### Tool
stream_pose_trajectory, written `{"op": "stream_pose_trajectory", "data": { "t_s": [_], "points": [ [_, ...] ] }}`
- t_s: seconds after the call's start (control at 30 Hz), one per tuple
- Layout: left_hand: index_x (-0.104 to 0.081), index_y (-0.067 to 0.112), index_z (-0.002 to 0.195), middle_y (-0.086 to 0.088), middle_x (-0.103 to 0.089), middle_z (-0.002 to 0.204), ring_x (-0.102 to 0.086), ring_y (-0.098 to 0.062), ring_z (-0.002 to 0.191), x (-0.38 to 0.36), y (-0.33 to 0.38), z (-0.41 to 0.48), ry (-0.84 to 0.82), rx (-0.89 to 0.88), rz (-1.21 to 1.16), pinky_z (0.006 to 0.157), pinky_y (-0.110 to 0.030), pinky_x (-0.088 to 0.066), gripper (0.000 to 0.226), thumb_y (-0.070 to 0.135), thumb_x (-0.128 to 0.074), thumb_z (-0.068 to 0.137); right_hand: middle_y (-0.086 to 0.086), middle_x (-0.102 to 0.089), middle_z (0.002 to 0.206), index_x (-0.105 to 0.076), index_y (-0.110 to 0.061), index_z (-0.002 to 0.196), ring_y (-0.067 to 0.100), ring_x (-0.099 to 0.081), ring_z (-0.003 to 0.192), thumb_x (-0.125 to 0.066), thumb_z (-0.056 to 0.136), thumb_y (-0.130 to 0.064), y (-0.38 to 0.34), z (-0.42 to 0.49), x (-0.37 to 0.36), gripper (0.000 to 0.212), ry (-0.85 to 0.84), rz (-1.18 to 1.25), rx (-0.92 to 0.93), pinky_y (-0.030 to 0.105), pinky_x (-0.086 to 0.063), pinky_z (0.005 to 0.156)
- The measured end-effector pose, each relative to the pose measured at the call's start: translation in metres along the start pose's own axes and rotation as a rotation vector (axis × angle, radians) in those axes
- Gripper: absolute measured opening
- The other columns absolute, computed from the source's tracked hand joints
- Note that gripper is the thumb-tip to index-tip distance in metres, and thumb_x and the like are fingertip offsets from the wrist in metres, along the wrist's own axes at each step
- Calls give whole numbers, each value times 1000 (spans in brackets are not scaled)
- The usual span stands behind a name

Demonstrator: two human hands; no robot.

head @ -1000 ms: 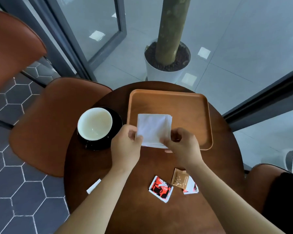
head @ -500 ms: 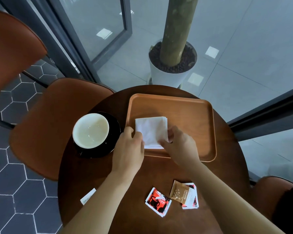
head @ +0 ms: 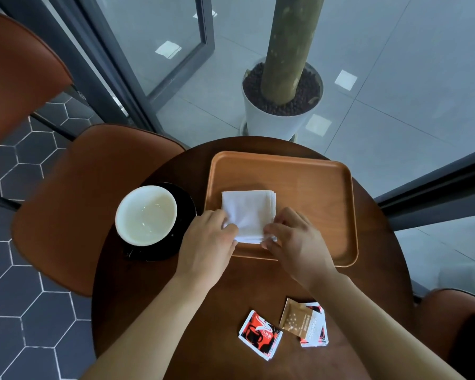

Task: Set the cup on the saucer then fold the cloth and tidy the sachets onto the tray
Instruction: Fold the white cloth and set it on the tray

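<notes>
On the tray [head: 327, 215], near its front-left corner, the folded cloth [head: 248, 212] lies square, its stacked edges showing along the right side; my left hand [head: 206, 242] pinches its near-left corner, my right hand [head: 294, 242] pinches the near-right one, both closed on the cloth. The cup [head: 146, 215] sits on the black saucer [head: 185, 204], so that part looks done; the sachets [head: 283, 329] lie loose on the table [head: 203, 311] near me, well apart from the tray. To finish this step well, I judge I should press the front edge flat and let both corners go together, so the layers do not spring open or skew; I should keep the cloth to one side, leaving bare tray to its right for the sachets.
</notes>
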State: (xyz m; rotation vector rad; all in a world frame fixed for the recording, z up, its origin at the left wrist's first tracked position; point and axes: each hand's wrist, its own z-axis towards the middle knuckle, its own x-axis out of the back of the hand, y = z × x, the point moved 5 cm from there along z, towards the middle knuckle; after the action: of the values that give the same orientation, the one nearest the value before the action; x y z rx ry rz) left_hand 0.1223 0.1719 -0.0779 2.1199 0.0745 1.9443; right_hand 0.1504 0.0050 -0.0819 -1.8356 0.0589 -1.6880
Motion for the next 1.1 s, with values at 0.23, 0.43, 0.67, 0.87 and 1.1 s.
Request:
{"op": "stream_pose_trajectory", "data": {
  "t_s": [0.23, 0.43, 0.67, 0.87, 1.1],
  "points": [
    [-74, 13, 100, -9, -67, 116, -61, -31, 107, 2, -4, 20, -40, 22, 144, 89, -41, -50, 14, 11, -65, 89, 7, -61, 94, -76, -13, 86, 30, -60, 87, -81, 77, -18, 3, 23, -1, 11, 13, -6, -34, 40, -55, 61],
    [-69, 11, 109, -12, -66, 120, -60, -32, 110, 6, -7, 44, -70, 59, 219, 92, -40, -49, 20, 8, -56, 95, 9, -60, 94, -78, -11, 88, 31, -61, 87, -82, 77, -16, 3, 47, -2, 12, 29, -4, -45, 35, -54, 64],
    [-66, 13, 114, -10, -64, 121, -60, -28, 107, 8, -13, 59, -65, 97, 201, 90, -35, -50, 19, 11, -55, 98, 11, -60, 94, -78, -8, 92, 30, -61, 84, -80, 80, -16, 4, 59, -5, 14, 54, 4, -55, 31, -51, 66],
    [-67, 13, 106, -8, -67, 112, -55, -27, 105, 11, -16, 63, -44, 94, 228, 89, -36, -46, 16, 12, -54, 97, 11, -59, 92, -77, -9, 92, 31, -60, 85, -81, 79, -16, 4, 65, -5, 15, 52, -15, -56, 33, -51, 67],
    [-66, 14, 108, -7, -67, 112, -54, -26, 106, 11, -17, 70, -33, 100, 221, 92, -35, -46, 16, 13, -54, 98, 11, -60, 96, -77, -11, 96, 31, -61, 88, -81, 81, -18, 5, 71, -5, 18, 53, -30, -46, 35, -55, 68]
  ]
}}
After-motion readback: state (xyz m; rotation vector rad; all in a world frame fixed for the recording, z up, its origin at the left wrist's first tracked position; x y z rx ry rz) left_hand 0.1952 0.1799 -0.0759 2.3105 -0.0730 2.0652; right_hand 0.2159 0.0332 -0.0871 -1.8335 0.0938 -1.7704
